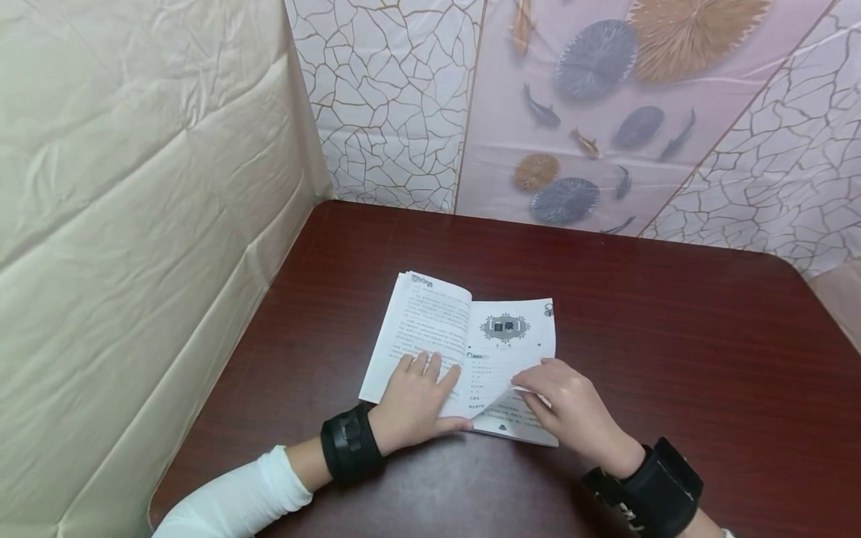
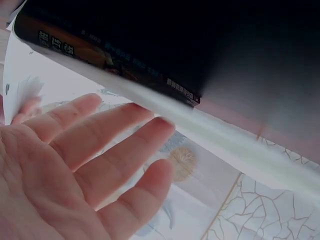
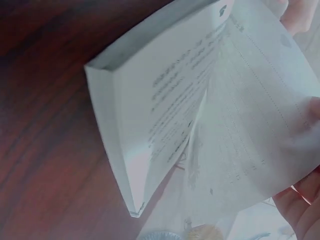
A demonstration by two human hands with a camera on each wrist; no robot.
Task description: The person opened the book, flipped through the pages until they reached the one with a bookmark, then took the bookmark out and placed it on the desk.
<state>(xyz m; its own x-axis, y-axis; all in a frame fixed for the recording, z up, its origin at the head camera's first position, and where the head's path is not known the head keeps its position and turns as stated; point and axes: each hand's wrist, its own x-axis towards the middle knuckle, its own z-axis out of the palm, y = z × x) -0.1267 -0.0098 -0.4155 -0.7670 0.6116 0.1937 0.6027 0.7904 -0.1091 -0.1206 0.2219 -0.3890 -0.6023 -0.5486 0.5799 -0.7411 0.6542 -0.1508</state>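
Observation:
An open book (image 1: pixel 430 321) with printed white pages lies on the table in the head view. My left hand (image 1: pixel 413 403) rests on its left page with straight, spread fingers, the thumb near the bottom of the fold. With thumb and fingers my right hand (image 1: pixel 575 407) pinches the lower right corner of a page (image 1: pixel 504 373), which is lifted and curls up off the page below. The right wrist view shows that raised page (image 3: pixel 260 115) standing away from the thick page block (image 3: pixel 125 135). In the left wrist view the left palm (image 2: pixel 90 160) is seen under the dark book spine (image 2: pixel 110 60).
The dark red-brown table (image 1: pixel 673 359) extends on all sides of the book. A cream cloth wall (image 1: pixel 148 224) borders it on the left, and a patterned sheet (image 1: pixel 397 104) hangs behind its far edge. Black bands (image 1: pixel 353 442) are strapped round both wrists.

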